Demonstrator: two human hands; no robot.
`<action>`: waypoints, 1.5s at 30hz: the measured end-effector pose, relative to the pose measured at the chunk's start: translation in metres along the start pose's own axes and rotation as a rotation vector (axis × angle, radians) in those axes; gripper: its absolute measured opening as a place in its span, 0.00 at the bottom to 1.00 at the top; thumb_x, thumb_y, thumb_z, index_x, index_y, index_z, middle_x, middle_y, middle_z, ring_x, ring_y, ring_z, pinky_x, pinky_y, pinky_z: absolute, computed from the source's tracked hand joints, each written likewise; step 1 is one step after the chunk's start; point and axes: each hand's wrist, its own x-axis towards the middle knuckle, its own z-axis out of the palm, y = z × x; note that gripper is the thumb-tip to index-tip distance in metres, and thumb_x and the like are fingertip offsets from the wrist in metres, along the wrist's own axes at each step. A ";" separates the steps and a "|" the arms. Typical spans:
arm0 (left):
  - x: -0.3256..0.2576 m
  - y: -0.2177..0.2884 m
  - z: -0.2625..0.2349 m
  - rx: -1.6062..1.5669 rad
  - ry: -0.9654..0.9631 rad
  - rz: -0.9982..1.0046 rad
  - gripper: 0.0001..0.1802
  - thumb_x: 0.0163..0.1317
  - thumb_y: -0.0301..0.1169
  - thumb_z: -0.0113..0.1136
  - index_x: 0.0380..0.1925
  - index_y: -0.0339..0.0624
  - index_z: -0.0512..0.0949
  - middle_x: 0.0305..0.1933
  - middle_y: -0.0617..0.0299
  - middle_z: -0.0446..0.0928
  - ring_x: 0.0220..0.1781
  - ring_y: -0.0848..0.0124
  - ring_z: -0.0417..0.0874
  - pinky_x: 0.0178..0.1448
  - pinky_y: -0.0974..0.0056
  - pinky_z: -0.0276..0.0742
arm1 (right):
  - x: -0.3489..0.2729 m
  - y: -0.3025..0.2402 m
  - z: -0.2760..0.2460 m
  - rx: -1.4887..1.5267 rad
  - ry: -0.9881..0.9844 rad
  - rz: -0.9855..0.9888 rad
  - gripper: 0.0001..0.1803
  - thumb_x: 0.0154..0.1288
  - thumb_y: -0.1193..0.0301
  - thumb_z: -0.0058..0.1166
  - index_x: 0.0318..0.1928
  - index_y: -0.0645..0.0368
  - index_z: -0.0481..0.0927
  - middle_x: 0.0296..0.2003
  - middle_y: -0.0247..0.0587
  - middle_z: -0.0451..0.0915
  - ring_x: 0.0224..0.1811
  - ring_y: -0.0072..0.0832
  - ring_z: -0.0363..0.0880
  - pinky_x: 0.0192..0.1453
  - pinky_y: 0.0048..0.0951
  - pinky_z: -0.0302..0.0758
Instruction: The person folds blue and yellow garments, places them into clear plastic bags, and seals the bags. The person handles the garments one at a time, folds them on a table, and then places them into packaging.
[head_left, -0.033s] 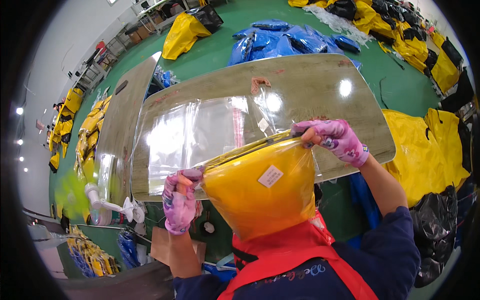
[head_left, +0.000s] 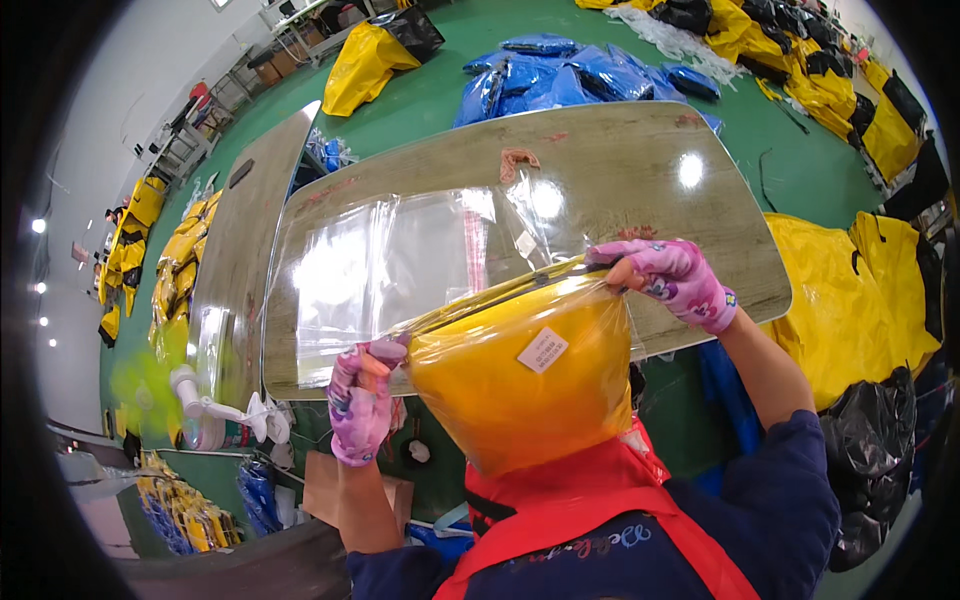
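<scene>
A clear plastic bag (head_left: 520,375) with a folded yellow item inside hangs between my hands, in front of my red apron. A small white label sticks to its front. My left hand (head_left: 362,400), in a pink patterned fingerless glove, pinches the upper left corner of the bag. At the upper right corner, my right hand (head_left: 668,283), gloved alike, grips the other end with thumb and fingers. The bag's upper edge runs taut and slanted between them, with a dark strip of the yellow item showing just below it. Several flat clear bags (head_left: 385,265) lie on the table behind.
The wood-patterned table (head_left: 620,175) spans the middle, with a pinkish scrap (head_left: 518,163) on it. Beyond lie blue wrapped packages (head_left: 570,80). Yellow sheeting (head_left: 840,310) and black plastic (head_left: 870,450) stand at the right. A small green fan (head_left: 150,395) is at the left.
Almost nothing differs. Both hands keep their hold on the bag, and its lower part has shifted very slightly upward.
</scene>
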 end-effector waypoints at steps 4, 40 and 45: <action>0.009 0.015 -0.001 0.526 -0.325 0.074 0.13 0.57 0.15 0.50 0.38 0.43 0.78 0.50 0.50 0.79 0.52 0.57 0.80 0.54 0.60 0.75 | -0.021 0.026 0.005 -0.341 0.015 -0.217 0.10 0.64 0.79 0.53 0.45 0.57 0.82 0.57 0.49 0.76 0.55 0.41 0.79 0.59 0.32 0.76; 0.019 0.062 0.003 0.863 0.388 0.437 0.36 0.66 0.55 0.49 0.57 0.30 0.68 0.52 0.48 0.73 0.55 0.59 0.75 0.57 0.58 0.73 | 0.063 -0.007 -0.027 -0.124 -0.056 0.166 0.24 0.61 0.57 0.63 0.52 0.58 0.76 0.35 0.32 0.81 0.35 0.24 0.81 0.40 0.26 0.78; -0.009 -0.010 -0.057 0.909 0.333 -0.098 0.25 0.67 0.29 0.51 0.61 0.29 0.63 0.57 0.45 0.70 0.60 0.58 0.71 0.63 0.58 0.69 | 0.082 0.023 -0.082 0.296 0.577 0.248 0.32 0.64 0.59 0.60 0.62 0.61 0.65 0.48 0.39 0.79 0.45 0.26 0.81 0.43 0.28 0.80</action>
